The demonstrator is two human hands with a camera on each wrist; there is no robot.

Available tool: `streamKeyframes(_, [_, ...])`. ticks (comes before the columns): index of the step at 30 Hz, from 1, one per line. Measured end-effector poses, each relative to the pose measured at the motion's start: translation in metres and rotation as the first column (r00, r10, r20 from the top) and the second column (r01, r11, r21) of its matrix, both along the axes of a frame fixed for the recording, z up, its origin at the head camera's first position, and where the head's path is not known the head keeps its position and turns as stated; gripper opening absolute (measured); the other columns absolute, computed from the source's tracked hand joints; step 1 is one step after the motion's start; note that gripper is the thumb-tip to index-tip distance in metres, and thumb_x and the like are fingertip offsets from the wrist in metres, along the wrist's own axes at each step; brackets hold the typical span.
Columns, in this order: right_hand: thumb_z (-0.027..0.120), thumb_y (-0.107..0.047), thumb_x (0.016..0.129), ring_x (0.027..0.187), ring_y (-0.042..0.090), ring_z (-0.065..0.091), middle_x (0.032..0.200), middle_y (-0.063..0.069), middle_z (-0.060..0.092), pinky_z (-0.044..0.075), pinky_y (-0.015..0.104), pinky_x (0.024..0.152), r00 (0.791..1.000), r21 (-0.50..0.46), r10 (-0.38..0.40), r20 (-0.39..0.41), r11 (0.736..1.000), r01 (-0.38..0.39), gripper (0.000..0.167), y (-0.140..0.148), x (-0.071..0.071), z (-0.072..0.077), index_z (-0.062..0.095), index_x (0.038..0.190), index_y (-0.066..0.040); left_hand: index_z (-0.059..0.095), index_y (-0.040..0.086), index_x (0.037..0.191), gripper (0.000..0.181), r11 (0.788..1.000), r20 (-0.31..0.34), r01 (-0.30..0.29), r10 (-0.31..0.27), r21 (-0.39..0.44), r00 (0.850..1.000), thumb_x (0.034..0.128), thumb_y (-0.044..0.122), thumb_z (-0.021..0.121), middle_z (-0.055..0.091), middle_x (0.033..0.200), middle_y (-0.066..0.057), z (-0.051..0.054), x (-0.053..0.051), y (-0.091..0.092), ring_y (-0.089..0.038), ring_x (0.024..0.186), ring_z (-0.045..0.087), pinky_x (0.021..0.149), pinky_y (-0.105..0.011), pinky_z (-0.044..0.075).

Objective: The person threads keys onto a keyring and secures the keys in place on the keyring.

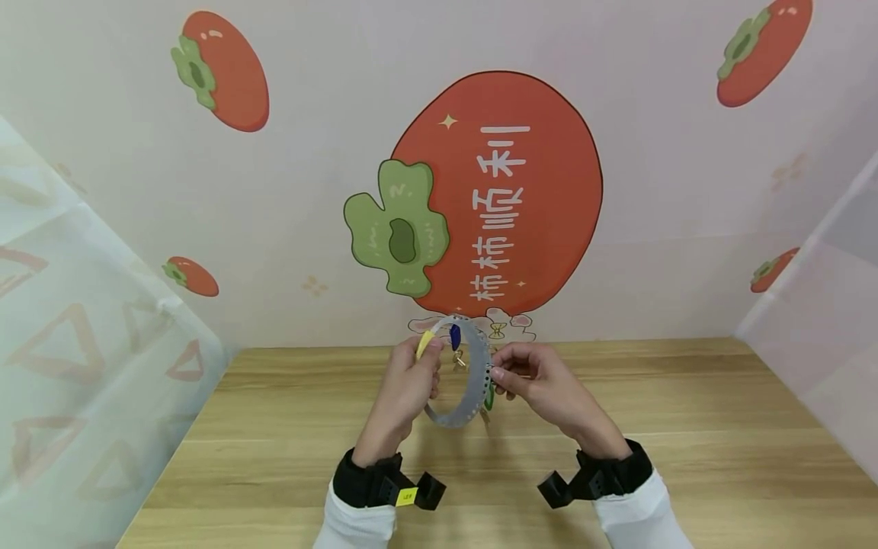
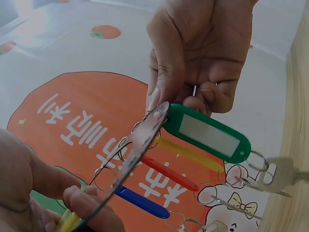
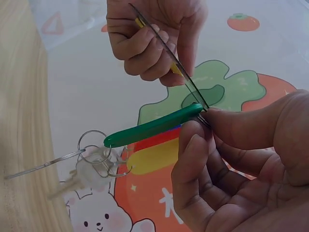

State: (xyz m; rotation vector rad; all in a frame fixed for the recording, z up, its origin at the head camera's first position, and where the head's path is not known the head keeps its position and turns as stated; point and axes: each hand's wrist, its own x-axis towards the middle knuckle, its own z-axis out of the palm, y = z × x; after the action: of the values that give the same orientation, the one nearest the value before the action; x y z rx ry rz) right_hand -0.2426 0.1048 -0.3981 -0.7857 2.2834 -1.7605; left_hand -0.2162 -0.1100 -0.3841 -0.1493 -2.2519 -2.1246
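Observation:
A translucent grey ring-shaped band with small holes along its edge is held up above the table. My left hand grips its left side, where a yellow piece shows. On the opposite edge, the thumb and index finger of my right hand pinch the top end of a green key tag; the exact contact is partly hidden. Yellow, red and blue key tags hang beside it from the band. A key dangles from the green tag's metal loop.
Beneath the hands lies a wood-grain table. A pale backdrop printed with persimmons rises behind its far edge, and patterned sheets hang at both sides. Each wrist wears a black strap with a camera.

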Motion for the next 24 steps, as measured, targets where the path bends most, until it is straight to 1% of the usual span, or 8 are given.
streamKeyframes(3, [0.059,0.001,0.100,0.077,0.020,0.063,0.089,0.017,0.064,0.055,0.033,0.069,1.000,0.012,0.004,-0.011,1.000,-0.004,0.009,-0.0003,-0.0001,0.0001,0.066,0.104,0.006,0.051,-0.001,0.101,0.024,1.000,0.007,-0.001,0.001,0.006,1.000,0.1108,0.017,0.039,0.032,0.064,0.001,0.0003,0.0005,-0.0002,-0.011,0.054,0.032,0.054,-0.024,0.033])
streamKeyframes(8, [0.058,0.001,0.100,0.076,0.020,0.063,0.089,0.022,0.063,0.054,0.033,0.070,1.000,0.014,0.028,-0.014,1.000,-0.028,0.010,0.0003,-0.0008,-0.0005,0.066,0.104,0.005,0.043,0.004,0.087,0.030,0.999,0.014,0.019,-0.020,0.043,1.000,0.1118,0.018,0.035,0.024,0.059,0.003,0.0006,0.0012,0.0010,-0.011,0.051,0.024,0.052,-0.024,0.026])
streamKeyframes(10, [0.058,0.000,0.100,0.076,0.019,0.063,0.090,0.024,0.063,0.054,0.031,0.069,0.999,0.013,0.035,-0.010,0.999,-0.035,0.010,0.0006,-0.0011,-0.0007,0.066,0.104,0.006,0.040,0.005,0.085,0.031,0.998,0.016,0.023,-0.024,0.051,1.000,0.1120,0.018,0.034,0.023,0.059,0.003,0.0000,0.0012,0.0015,-0.010,0.050,0.023,0.052,-0.024,0.025])
streamKeyframes(12, [0.058,0.000,0.100,0.077,0.020,0.063,0.090,0.022,0.064,0.054,0.031,0.069,0.999,0.016,0.041,-0.008,0.999,-0.041,0.010,0.0011,-0.0012,-0.0010,0.066,0.104,0.006,0.038,0.006,0.083,0.032,0.998,0.021,0.021,-0.022,0.053,1.000,0.1121,0.018,0.033,0.022,0.059,0.003,-0.0006,0.0010,0.0019,-0.010,0.050,0.022,0.052,-0.024,0.025])
streamKeyframes(19, [0.060,0.000,0.099,0.080,0.022,0.064,0.091,0.015,0.066,0.054,0.032,0.071,0.999,0.043,0.040,-0.012,0.998,-0.039,0.010,0.0013,-0.0014,-0.0017,0.066,0.105,0.005,0.037,0.007,0.081,0.033,1.000,0.026,-0.005,0.005,0.017,1.000,0.1120,0.019,0.033,0.023,0.060,0.002,-0.0019,0.0004,0.0023,-0.012,0.049,0.024,0.050,-0.025,0.024])
streamKeyframes(22, [0.059,-0.001,0.100,0.081,0.022,0.063,0.092,0.012,0.065,0.054,0.032,0.072,1.000,0.049,0.015,-0.022,0.999,-0.014,0.010,0.0004,-0.0009,-0.0019,0.066,0.105,0.003,0.040,0.006,0.085,0.032,1.000,0.021,-0.006,0.006,0.013,1.000,0.1123,0.021,0.033,0.022,0.060,0.003,-0.0016,0.0013,0.0017,-0.012,0.049,0.023,0.050,-0.025,0.023])
streamKeyframes(24, [0.059,-0.002,0.100,0.081,0.024,0.063,0.092,0.011,0.064,0.054,0.032,0.072,0.999,0.048,-0.016,-0.032,0.999,0.017,0.009,-0.0009,-0.0005,-0.0022,0.067,0.105,0.002,0.042,0.005,0.088,0.031,1.000,0.020,-0.004,0.004,0.019,1.000,0.1125,0.022,0.032,0.021,0.060,0.003,-0.0016,0.0019,0.0011,-0.012,0.049,0.022,0.051,-0.025,0.023])
